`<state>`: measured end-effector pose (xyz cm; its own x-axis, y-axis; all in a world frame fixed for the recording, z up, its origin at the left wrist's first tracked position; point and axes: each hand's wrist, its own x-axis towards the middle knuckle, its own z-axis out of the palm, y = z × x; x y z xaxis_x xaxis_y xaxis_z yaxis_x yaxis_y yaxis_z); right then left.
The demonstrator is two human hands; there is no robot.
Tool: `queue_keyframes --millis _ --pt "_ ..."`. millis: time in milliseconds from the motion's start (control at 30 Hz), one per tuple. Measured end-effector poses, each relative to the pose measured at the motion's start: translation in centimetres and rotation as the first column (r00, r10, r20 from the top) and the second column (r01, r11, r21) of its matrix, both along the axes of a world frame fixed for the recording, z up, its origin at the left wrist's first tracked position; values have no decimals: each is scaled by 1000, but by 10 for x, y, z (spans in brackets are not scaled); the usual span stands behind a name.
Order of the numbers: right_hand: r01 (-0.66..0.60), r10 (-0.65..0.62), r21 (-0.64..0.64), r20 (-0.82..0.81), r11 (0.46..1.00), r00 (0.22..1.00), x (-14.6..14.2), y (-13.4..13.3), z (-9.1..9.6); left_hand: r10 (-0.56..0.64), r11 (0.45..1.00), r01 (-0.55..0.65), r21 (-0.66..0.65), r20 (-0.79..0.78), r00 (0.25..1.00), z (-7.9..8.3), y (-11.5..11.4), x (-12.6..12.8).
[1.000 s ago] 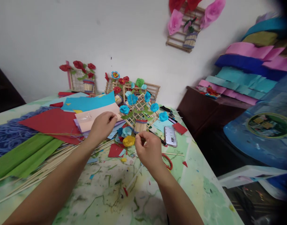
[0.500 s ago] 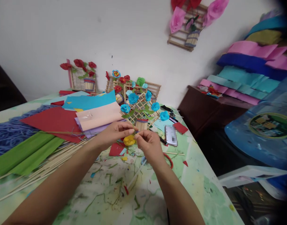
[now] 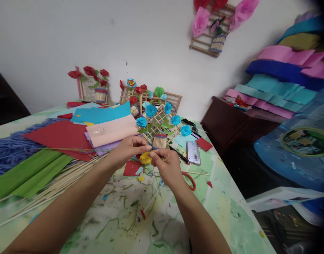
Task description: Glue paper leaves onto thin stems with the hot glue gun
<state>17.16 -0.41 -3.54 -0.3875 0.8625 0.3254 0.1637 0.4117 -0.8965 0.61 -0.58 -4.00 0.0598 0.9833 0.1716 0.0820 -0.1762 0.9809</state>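
A small yellow paper flower (image 3: 145, 158) hangs head-down between my hands, above the table. My left hand (image 3: 130, 151) is closed, thumb and fingertips pinched just above the bloom, where the stem is mostly hidden. At the bloom's upper right edge, my right hand (image 3: 167, 165) pinches the yellow paper between thumb and forefinger. Just behind them stands a bamboo-stick lattice (image 3: 163, 116) with blue paper flowers (image 3: 150, 110), green leaves and a little stick basket (image 3: 160, 141). Red paper scraps (image 3: 131, 168) lie beneath the yellow flower.
Left: blue yarn (image 3: 8, 151), green crepe paper (image 3: 32, 176), red paper (image 3: 58, 137) and thin bamboo sticks (image 3: 64, 180). Right: a phone (image 3: 193, 152), red-handled scissors (image 3: 190, 181) and a brown cabinet (image 3: 222, 120) beside the table edge. Leaf scraps litter the front.
My right fingertips have moved slightly left and down onto the edge of the yellow flower. My left hand has barely shifted, still pinching.
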Motion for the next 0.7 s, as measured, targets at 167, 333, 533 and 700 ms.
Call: queue_keyframes --millis 167,333,533,700 --pt "43 -45 50 52 998 998 1 -1 0 71 997 -68 45 -67 995 5 -1 0" --pt "54 -76 175 125 983 989 0 -1 -3 80 996 -76 44 -101 992 2 1 1" --pt "40 -85 233 183 972 979 -1 -4 -6 62 997 -59 46 -83 995 1 1 1" --pt "35 -89 239 215 970 973 -2 -7 -8 54 998 -52 42 -51 997 3 0 3"
